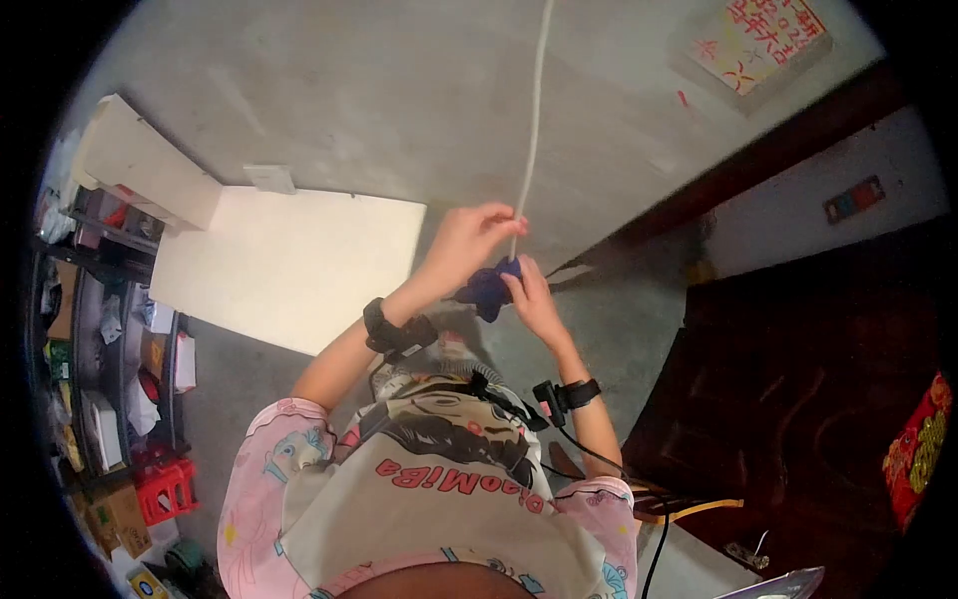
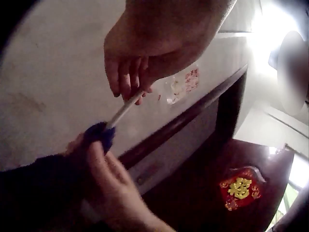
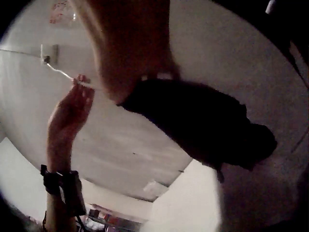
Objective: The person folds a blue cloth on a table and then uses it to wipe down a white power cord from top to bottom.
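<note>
A white power cord hangs down in front of the grey wall. My left hand pinches it between thumb and fingertips, a little above a dark blue cloth. Lower down, my right hand grips that cloth around the cord, thumb and fingers pressed together on it. In the left wrist view the cord runs taut from the left hand into the bunched cloth. The right wrist view has the cloth drooping from the right hand, looking almost black.
A white board tabletop stands against the wall on the left, beside a loaded shelf rack. On the right is a dark wooden piece of furniture with a red decoration. The cord's far end meets a wall socket.
</note>
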A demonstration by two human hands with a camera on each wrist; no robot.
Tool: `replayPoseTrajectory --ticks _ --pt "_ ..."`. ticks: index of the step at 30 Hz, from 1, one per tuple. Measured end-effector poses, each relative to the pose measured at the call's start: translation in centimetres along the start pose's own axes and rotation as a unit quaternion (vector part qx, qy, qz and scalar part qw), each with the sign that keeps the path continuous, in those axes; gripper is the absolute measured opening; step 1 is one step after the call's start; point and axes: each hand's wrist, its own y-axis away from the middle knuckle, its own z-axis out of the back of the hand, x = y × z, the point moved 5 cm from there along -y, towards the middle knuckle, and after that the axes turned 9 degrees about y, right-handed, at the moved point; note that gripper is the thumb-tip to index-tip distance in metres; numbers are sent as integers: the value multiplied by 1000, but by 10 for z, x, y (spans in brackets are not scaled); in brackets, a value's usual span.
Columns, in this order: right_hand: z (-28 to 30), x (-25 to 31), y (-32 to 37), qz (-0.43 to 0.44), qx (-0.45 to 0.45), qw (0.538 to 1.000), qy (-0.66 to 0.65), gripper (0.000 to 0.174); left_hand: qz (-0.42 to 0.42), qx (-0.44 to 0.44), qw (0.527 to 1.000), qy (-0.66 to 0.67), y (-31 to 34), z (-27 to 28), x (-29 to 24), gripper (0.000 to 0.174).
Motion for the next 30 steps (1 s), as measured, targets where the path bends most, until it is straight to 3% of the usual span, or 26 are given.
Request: replayPoseTrajectory --ticks 5,13,19,21,24,26,27,28,30 --pt "-11 -37 42 -43 -1 994 99 19 -9 -1 1000 12 3 -18 -8 19" --pt "6 -50 98 -50 -32 992 111 19 26 14 999 41 20 -41 -27 17" --pt "41 -2 147 -70 -21 990 123 19 19 12 988 156 44 -52 -61 18" --pt "61 25 163 -137 16 989 49 17 24 18 982 185 56 -56 -73 20" --pt "86 56 172 -137 4 990 -43 15 1 73 965 252 74 -69 -87 31" --pt "107 82 167 -122 4 990 -68 15 -117 113 963 214 89 -84 -94 51" --pt "118 93 166 -110 -11 991 -80 15 -135 151 949 243 98 -93 -91 69" --pt "126 103 167 -99 -24 990 -95 14 -137 145 949 245 108 -101 -78 69" --pt "143 112 164 -27 -52 992 -115 16 -94 230 920 302 129 -125 -55 75"
